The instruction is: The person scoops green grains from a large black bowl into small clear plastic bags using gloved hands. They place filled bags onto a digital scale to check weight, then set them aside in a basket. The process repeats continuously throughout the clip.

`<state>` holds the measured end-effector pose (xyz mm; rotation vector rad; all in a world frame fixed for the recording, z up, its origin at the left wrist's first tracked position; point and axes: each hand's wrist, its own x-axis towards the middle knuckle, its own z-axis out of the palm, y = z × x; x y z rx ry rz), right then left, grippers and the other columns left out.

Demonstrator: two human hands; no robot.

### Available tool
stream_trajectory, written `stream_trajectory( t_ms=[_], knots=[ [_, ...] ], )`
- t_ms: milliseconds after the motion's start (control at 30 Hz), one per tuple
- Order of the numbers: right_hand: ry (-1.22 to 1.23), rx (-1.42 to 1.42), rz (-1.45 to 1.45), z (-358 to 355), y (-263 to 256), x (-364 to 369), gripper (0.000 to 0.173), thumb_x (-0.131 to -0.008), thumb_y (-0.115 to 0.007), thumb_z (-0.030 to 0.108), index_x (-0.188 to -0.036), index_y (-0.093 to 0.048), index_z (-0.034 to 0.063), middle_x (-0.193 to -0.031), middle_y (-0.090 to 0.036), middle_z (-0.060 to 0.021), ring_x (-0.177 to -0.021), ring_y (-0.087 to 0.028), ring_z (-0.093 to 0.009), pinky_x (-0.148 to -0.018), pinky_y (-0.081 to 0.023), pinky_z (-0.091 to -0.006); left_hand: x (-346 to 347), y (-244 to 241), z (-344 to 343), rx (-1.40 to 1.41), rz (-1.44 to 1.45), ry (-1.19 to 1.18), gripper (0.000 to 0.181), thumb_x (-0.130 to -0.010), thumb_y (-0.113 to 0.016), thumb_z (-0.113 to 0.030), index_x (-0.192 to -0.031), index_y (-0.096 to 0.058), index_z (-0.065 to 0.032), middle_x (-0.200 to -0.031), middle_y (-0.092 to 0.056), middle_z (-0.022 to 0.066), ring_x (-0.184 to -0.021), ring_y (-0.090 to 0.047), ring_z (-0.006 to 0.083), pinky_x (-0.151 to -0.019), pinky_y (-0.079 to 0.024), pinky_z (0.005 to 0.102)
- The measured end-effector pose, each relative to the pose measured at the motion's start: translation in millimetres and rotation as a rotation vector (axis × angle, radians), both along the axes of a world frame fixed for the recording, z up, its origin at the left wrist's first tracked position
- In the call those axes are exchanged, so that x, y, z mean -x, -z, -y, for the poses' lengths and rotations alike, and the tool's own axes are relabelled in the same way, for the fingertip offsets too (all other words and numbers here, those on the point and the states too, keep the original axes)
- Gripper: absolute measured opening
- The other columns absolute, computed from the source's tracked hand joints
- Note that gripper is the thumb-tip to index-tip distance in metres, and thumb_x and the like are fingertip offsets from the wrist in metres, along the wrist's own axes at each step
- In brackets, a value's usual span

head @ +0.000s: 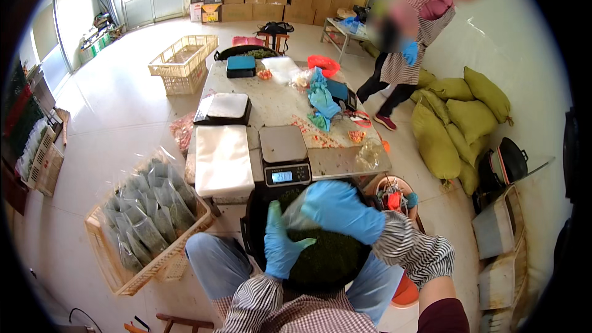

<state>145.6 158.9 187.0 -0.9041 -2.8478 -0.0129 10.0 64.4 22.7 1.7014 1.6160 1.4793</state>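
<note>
My right hand (340,210), in a blue glove, is shut on a clear plastic bag (294,210) above a black pan (247,236) that sits between my knees. Loose dark green leafy material (323,256) fills the pan. My left hand (281,245), gloved the same way, is beside the bag with thumb and fingers apart. Just beyond the pan, at the table's near edge, a digital scale (283,143) has a bare plate and a lit display. To its left lies a stack of clear flat bags (224,159). What the bag holds cannot be told.
A plastic crate (152,266) of filled bags stands at the left. The table (273,101) also bears other scales, a blue crumpled glove or bag (322,97) and a red basket (323,65). A bin (397,185) is at the right. A person (411,32) stands near green sacks (434,148).
</note>
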Motion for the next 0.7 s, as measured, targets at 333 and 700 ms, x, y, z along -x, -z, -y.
stream_trajectory(
  t_ms=[333, 700],
  knots=[
    [-0.033, 0.873, 0.305, 28, 87, -45, 0.035, -0.098, -0.052, 0.035, -0.117, -0.068, 0.0112, -0.101, -0.071, -0.0159, -0.088, -0.068, -0.036, -0.077, -0.054, -0.0444, -46, 89, 45, 0.580, 0.404, 0.295, 0.101, -0.073, -0.088, -0.017, -0.154, -0.029, -0.0061, -0.145, -0.044, 0.0157, -0.131, -0.047, 0.0302, -0.110, -0.042, 0.0388],
    [0.120, 0.889, 0.497, 30, 163, -51, 0.027, -0.091, -0.062, 0.035, -0.095, -0.075, 0.0112, -0.087, -0.072, -0.0136, -0.077, -0.068, -0.029, -0.069, -0.054, -0.0413, -42, 109, 10, 0.162, 0.503, 0.502, 0.092, -0.074, -0.086, -0.011, -0.151, -0.037, -0.0043, -0.148, -0.045, 0.0142, -0.134, -0.045, 0.0264, -0.110, -0.041, 0.0374]
  ],
)
